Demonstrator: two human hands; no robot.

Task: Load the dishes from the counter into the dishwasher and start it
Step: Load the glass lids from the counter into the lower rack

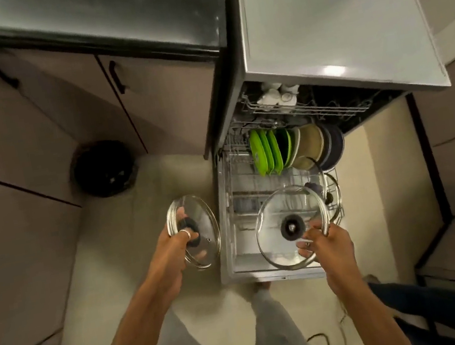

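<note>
Pale floor tiles lie under the person's legs. Nearest, the left hand holds a small glass lid over the floor, just beside the open dishwasher, with its fingers curled on the dark knob. The right hand pinches the rim of a larger glass lid, which hangs over the front part of the lower rack. Farther in this rack, green plates stand upright, with beige and dark ones to their right. Behind, the upper rack carries white cups. A black bin stands by the cabinets.
</note>
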